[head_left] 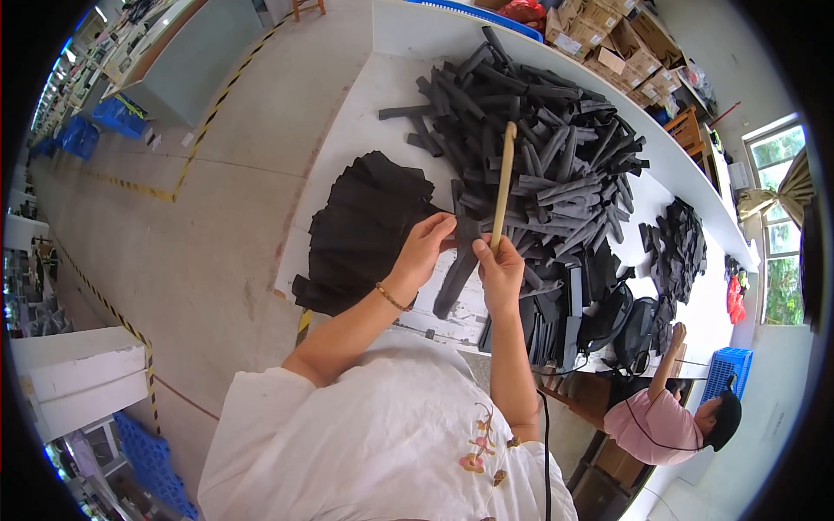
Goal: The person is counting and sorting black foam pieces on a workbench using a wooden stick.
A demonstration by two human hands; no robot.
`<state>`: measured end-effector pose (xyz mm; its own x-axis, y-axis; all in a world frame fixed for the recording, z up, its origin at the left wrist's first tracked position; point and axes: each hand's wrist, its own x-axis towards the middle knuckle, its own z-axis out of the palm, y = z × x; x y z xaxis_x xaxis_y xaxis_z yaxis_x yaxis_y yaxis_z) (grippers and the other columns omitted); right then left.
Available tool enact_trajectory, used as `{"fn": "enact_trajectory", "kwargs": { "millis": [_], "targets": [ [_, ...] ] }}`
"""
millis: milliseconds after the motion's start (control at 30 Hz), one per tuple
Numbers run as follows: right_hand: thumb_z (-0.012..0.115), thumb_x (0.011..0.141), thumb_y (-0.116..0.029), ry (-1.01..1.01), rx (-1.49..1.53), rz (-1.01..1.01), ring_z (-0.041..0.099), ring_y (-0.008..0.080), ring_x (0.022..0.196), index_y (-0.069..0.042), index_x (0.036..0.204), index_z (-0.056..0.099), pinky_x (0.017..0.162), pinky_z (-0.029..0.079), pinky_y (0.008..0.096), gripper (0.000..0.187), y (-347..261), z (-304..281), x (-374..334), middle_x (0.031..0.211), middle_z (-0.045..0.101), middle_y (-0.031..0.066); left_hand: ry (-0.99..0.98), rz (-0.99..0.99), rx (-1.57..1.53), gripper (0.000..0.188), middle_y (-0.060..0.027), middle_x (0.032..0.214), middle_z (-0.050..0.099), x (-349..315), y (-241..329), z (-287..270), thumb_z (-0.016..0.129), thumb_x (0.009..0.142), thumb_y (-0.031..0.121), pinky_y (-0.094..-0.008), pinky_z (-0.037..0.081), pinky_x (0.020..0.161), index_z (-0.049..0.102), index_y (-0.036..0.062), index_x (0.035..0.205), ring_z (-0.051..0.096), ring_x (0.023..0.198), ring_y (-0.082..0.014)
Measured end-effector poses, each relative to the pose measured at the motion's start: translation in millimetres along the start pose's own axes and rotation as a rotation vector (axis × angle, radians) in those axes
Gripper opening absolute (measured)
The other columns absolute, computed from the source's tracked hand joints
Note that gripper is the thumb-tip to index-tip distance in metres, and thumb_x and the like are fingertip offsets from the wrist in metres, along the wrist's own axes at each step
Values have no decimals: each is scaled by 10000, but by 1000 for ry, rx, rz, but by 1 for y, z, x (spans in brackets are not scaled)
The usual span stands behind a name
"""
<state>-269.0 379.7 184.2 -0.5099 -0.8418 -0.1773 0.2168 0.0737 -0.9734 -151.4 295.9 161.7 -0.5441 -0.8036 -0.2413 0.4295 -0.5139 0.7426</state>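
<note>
My right hand (501,273) is closed round the lower end of a pale wooden stick (504,182), its thumb also against a black fabric tube (456,282). With bent fingers, my left hand (427,247) pinches the left edge of that same tube, which hangs slanting between both hands above the table's near edge. Left of it lies a fanned stack of flat black fabric pieces (365,221). Beyond my hands rises a large heap of rolled black fabric tubes (556,148). My left fingertips are partly hidden by the cloth.
Black bags (608,317) stand along the table's right part, with a smaller black fabric heap (673,252) farther off. A person in a pink shirt (651,425) works at the right. Cardboard boxes (608,52) are piled behind the white table (330,156).
</note>
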Motion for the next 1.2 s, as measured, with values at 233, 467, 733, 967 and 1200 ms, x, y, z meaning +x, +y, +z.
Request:
{"fn": "enact_trajectory", "kwargs": {
  "millis": [233,467,733,967,1200],
  "targets": [
    [628,910,-301,712,-921,-704,552,169,664,-7,985,573,636,458,346,308,-76,-89,74,743,605,69,235,495,872,143,-52,811,623,23,0,-80,672,841,152,-267,492,642,650,28,907,594,719,-135],
    [534,936,-186,11,-806,-101,631,173,629,-49,1053,570,599,476,324,184,9,-81,24,671,625,93,-40,650,1578,208,-14,997,588,93,28,-158,750,716,169,-356,446,855,697,165,917,512,1041,-248],
    [600,874,-175,-101,-857,-32,661,260,660,-84,999,634,614,489,334,158,28,-60,-5,707,666,117,-150,483,1447,124,36,1081,582,99,48,-145,748,708,196,-410,390,930,706,192,825,462,1127,-246],
    [578,885,-172,-147,-950,-171,654,283,656,-89,1026,627,603,483,357,171,27,-45,6,699,656,127,-241,535,1371,130,0,1040,628,78,59,-117,746,707,139,-350,400,943,718,135,835,494,1075,-239],
    [535,878,-27,-214,-604,-276,618,209,632,-27,1170,574,589,467,313,295,56,5,19,732,643,131,-323,884,1381,158,-29,1156,561,13,52,-37,743,706,172,-386,328,994,687,154,851,461,1171,-262]
  ]
}}
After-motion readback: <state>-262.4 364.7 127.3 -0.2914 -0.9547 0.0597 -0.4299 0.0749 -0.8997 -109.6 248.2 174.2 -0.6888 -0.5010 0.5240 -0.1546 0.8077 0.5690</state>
